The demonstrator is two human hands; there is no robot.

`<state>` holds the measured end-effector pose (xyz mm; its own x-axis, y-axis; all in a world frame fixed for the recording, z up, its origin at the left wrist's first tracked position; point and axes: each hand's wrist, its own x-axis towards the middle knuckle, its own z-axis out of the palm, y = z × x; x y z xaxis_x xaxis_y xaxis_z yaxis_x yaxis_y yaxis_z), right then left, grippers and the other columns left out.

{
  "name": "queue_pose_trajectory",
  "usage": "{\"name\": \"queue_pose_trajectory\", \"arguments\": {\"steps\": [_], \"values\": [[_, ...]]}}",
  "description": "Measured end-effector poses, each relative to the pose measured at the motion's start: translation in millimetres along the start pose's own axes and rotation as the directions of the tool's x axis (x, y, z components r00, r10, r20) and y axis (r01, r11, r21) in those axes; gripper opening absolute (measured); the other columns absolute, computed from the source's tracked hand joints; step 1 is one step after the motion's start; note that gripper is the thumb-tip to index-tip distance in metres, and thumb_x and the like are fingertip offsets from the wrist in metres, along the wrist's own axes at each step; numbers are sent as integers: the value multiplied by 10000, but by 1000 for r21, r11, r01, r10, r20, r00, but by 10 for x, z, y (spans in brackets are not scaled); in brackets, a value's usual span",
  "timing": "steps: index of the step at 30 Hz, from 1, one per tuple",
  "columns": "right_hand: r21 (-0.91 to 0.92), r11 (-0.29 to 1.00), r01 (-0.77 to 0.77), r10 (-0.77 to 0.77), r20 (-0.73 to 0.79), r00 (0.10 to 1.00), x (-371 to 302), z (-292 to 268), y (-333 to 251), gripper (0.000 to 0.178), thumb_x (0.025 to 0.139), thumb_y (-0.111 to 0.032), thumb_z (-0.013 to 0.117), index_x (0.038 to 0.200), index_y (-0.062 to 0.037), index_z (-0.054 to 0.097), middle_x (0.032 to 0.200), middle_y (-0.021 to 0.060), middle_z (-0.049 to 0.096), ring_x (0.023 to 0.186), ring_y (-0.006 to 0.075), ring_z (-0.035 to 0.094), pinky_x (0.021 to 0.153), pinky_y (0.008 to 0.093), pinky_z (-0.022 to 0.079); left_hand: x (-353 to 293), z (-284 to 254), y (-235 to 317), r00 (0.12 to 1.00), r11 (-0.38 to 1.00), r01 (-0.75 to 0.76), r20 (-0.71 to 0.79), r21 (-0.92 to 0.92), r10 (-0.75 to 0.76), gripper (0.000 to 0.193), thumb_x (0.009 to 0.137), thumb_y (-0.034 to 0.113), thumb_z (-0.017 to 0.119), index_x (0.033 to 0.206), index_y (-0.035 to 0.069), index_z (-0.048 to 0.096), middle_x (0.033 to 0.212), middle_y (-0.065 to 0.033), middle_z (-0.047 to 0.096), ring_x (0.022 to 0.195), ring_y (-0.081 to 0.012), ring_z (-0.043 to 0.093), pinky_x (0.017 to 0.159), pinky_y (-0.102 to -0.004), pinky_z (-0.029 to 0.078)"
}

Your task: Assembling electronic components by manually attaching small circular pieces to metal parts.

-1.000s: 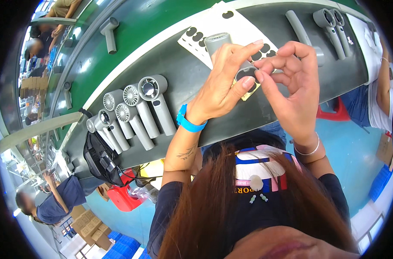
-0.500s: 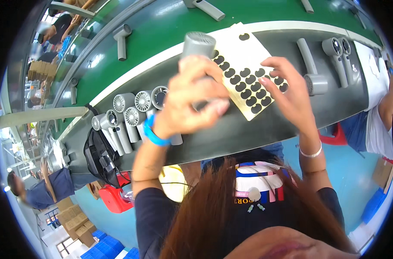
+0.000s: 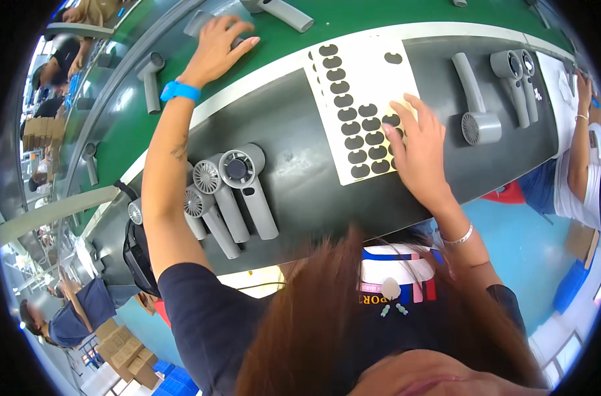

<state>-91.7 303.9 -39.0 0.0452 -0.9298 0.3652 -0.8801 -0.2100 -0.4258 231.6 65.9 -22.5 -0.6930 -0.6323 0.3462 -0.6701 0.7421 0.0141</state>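
Note:
My left hand (image 3: 218, 46) is stretched far out over the green conveyor belt (image 3: 274, 46), lying on a grey handheld fan (image 3: 198, 23) that it mostly hides. A blue band is on that wrist. Nearer to me, my right hand (image 3: 419, 148) rests with spread fingers on the lower right part of a white sheet of black oval stickers (image 3: 360, 86), fingertips touching the stickers. The sheet lies flat on the dark grey worktop (image 3: 300, 178).
Several grey handheld fans (image 3: 238, 191) lie side by side on the worktop's left part, and three more (image 3: 478, 112) on its right. Other fans (image 3: 281, 10) ride the belt. A co-worker's arm (image 3: 581, 132) is at the right; other people stand far left.
My left hand has carried the grey fan from in front of me out onto the green belt. My right hand has dropped onto the sticker sheet.

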Motion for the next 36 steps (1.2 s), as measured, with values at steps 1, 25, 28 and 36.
{"name": "queue_pose_trajectory", "arguments": {"steps": [1,25,28,36], "values": [[-8,1000,-8,8,3,1000,48,4,25,341,866,-169,640,1180,-55,570,1226,143,527,1092,313,505,890,422,379,43,-64,119,1000,1000,-5,0,-11,5,326,872,356,609,1069,97,620,1104,-119,559,1061,-326,496,976,-448,335],[475,879,-43,-41,166,985,269,305,205,54,844,-44,585,890,-49,557,871,106,626,830,288,578,784,390,435,-154,22,1970,950,898,94,309,-430,49,879,657,385,823,1347,3,434,1455,-191,336,1357,-337,308,1115,-395,289],[777,602,-183,166,103,981,355,294,218,76,892,-34,579,951,-23,532,812,23,590,772,85,559,729,237,459,-123,12,1956,949,898,108,313,-426,34,781,694,354,801,1321,26,470,1444,-161,369,1323,-315,361,1092,-383,317],[790,559,-250,156,196,968,328,181,241,205,833,-72,678,1012,-16,597,818,16,628,738,75,577,696,229,472,159,-199,645,977,996,43,206,81,-59,713,679,-179,435,1332,106,476,1412,-128,435,1323,-334,373,1073,-422,344]]}}
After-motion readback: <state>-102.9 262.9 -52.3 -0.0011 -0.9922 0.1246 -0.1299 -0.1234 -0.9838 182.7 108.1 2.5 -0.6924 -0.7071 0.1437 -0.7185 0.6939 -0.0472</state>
